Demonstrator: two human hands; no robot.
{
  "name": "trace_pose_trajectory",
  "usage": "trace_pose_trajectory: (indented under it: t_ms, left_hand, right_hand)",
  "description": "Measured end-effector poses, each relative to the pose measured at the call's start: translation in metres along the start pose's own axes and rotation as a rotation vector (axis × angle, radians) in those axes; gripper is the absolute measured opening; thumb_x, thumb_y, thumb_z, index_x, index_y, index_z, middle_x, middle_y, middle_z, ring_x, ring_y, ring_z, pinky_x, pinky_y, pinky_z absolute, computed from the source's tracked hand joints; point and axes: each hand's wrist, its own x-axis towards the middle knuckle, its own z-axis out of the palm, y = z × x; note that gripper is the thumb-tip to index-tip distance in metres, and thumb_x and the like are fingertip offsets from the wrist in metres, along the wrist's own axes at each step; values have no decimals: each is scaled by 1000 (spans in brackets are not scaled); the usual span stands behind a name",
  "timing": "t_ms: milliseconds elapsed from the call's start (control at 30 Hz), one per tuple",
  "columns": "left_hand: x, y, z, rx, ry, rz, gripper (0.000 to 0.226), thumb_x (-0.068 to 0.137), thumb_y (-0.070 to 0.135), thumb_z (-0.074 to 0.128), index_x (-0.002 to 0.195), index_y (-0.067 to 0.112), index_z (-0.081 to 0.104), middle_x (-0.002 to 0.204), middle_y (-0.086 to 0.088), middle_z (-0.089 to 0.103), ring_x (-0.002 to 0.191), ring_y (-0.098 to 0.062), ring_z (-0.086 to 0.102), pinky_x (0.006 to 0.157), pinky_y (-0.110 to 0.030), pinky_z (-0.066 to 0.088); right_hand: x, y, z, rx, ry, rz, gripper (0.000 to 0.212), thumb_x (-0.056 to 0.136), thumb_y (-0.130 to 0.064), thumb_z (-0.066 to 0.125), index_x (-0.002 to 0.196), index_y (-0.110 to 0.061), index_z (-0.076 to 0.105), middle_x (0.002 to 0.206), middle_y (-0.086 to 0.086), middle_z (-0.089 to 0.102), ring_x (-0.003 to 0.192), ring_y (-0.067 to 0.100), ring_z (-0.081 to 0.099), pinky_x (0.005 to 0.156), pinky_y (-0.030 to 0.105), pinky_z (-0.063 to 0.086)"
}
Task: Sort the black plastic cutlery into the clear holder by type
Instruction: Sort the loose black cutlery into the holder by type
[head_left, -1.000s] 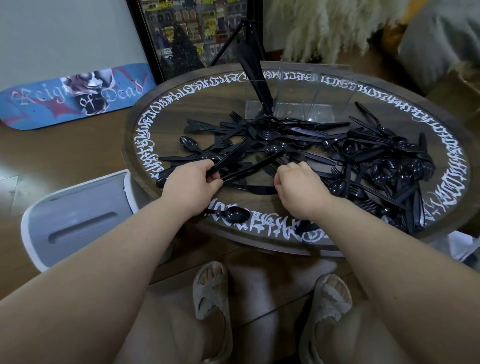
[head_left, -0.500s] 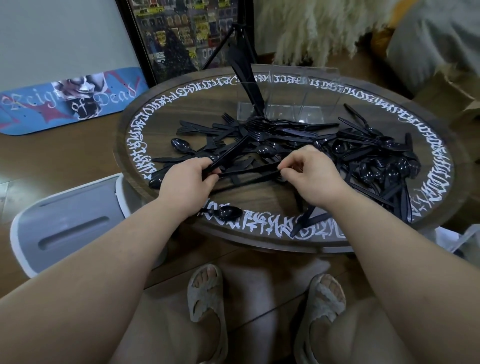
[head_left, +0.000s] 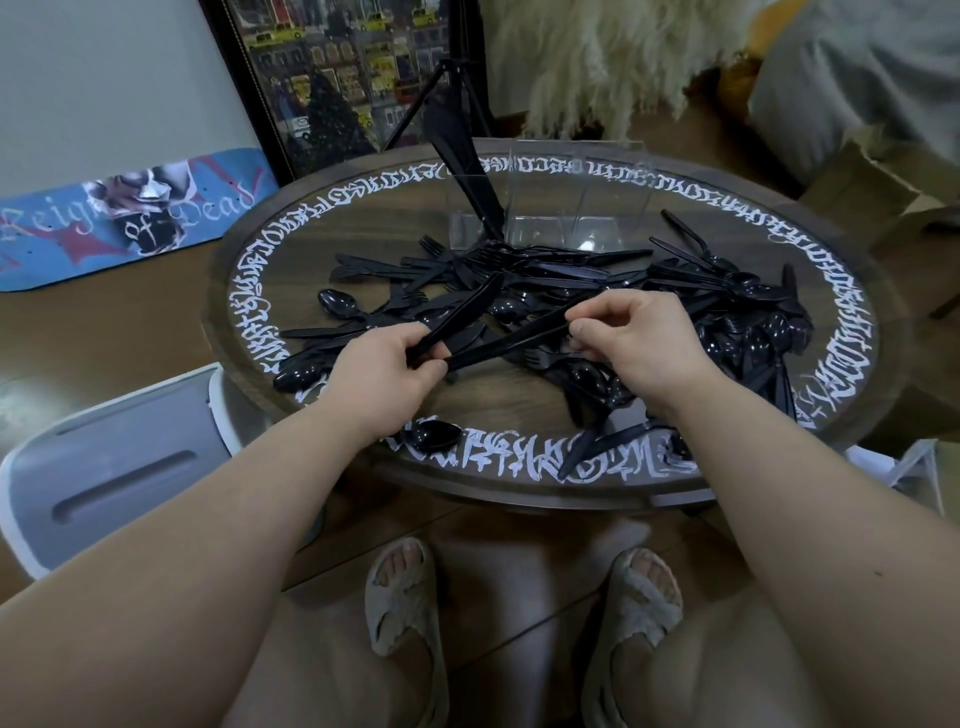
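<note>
— Gripping what?
— Left hand (head_left: 382, 371) curls round two knives (head_left: 457, 322); right hand (head_left: 631, 345) pinches one's far end.
— Holder?
— Clear holder (head_left: 550, 208) at worktop (head_left: 467, 410) far edge, cutlery pile (head_left: 675, 291) before it.

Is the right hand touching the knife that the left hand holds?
Touching. The head view shows the right hand pinching the far end of a black knife, with the left hand gripping its near end.

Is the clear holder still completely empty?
No, black knives already stand upright in the leftmost compartment of the clear holder; its other compartments look empty.
</note>
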Motion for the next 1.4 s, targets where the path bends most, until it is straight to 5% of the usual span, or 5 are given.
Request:
trace_pose_trajectory:
  t_ms: [267, 500, 900, 1167, 1400]
  left_hand:
    - [3, 6, 6, 61, -73, 7, 12, 88, 22, 62, 79, 30, 59, 75, 12, 62, 74, -14, 61, 70, -30, 49]
    - [9, 12, 8, 110, -42, 5, 33, 102, 31, 33, 106, 16, 62, 105, -2, 67, 101, -22, 60, 90, -40, 46]
    - [4, 35, 20, 145, -214, 214, 30, 100, 41, 36, 81, 25, 51, 65, 7, 50, 62, -9, 47, 56, -28, 33]
    - [6, 33, 21, 234, -173, 219, 39, 99, 44, 34, 93, 17, 61, 64, 4, 53, 66, -18, 54, 63, -35, 44]
    - [9, 29, 16, 324, -78, 194, 39, 101, 39, 33, 133, 23, 49, 111, -1, 65, 103, -23, 58, 81, -31, 43]
  right_hand:
    - [0, -2, -5, 98, -16, -32, 27, 87, 4, 62, 108, -14, 60, 73, 3, 58, 65, 13, 66, 69, 26, 58]
    - [-3, -7, -13, 96, -157, -37, 12, 88, 1, 62, 88, -9, 68, 75, 12, 66, 65, 14, 66, 68, 29, 57]
    - [-3, -5, 4, 49, 16, -148, 17, 83, -9, 71, 91, -22, 64, 76, 1, 66, 69, 16, 68, 70, 29, 57]
    - [0, -3, 9, -151, 3, -216, 21, 89, -10, 64, 106, -21, 69, 82, -11, 64, 74, 8, 69, 83, 33, 57]
    - [5, 2, 5, -136, 183, -196, 32, 92, -12, 59, 124, -15, 63, 83, -14, 63, 80, 8, 69, 89, 36, 55]
